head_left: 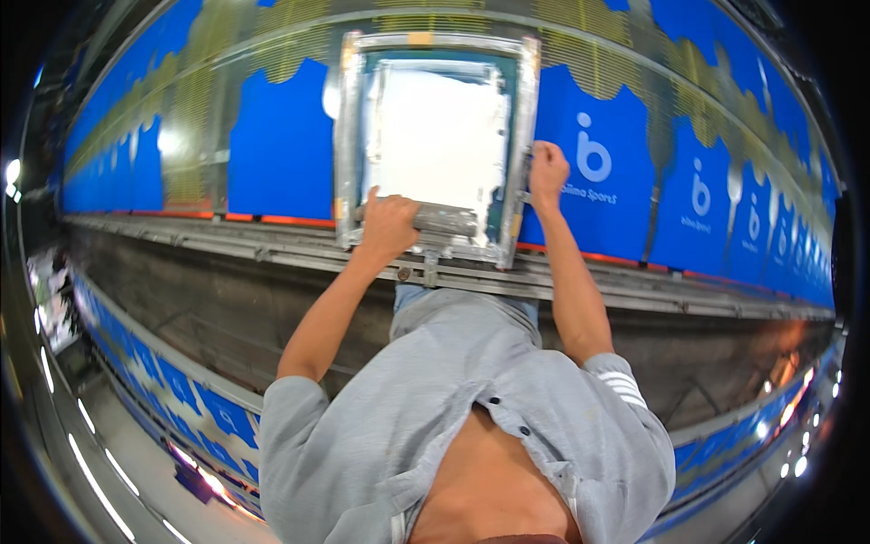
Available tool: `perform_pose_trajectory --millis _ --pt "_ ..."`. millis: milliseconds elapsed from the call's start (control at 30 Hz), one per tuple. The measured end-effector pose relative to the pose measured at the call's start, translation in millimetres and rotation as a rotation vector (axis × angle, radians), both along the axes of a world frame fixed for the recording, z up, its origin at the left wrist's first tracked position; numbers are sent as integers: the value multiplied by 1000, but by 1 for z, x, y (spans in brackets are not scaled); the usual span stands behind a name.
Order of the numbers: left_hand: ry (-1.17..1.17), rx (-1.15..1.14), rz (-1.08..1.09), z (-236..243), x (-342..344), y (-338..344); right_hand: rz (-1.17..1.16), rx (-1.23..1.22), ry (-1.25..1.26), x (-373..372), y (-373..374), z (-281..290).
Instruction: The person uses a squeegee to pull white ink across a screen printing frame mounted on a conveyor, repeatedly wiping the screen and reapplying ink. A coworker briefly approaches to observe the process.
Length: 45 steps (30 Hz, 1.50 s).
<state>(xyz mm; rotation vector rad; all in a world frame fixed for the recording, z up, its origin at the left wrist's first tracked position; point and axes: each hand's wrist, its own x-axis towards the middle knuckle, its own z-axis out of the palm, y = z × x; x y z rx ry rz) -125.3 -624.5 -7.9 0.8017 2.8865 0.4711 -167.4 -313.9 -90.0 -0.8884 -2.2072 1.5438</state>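
A screen printing frame (528, 109) with silvery, tape-covered edges lies flat on the long table in front of me. White ink (437, 122) covers most of the mesh inside it. My left hand (391, 227) is closed on the left end of a squeegee (444, 218), which lies crosswise near the frame's close end. At the frame's right edge, my right hand (549, 172) is closed and grips the side. Its fingertips are partly hidden.
Blue cut fabric pieces (276, 150) lie in a row along the table, and those on the right carry white prints (594, 154). A metal rail (625, 295) runs along the close edge. Behind me stands another table (227, 422) with blue pieces.
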Motion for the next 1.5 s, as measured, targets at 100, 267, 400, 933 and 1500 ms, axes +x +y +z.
perform_pose_trajectory --millis 100,267,400,933,1500 --pt "-80 -36 -30 16 -11 1 0 -25 -11 -2 -2 -27" --pt "-117 -64 -125 -2 -25 -4 -6 33 -129 -10 -7 -7" --pt "-152 -3 -62 -10 -21 -4 -20 166 -179 -14 -12 -8" --pt "-71 -163 -15 -20 -254 26 1101 974 -255 -173 -85 81" --pt "21 17 2 -27 -114 -11 978 847 -7 -28 -110 51"
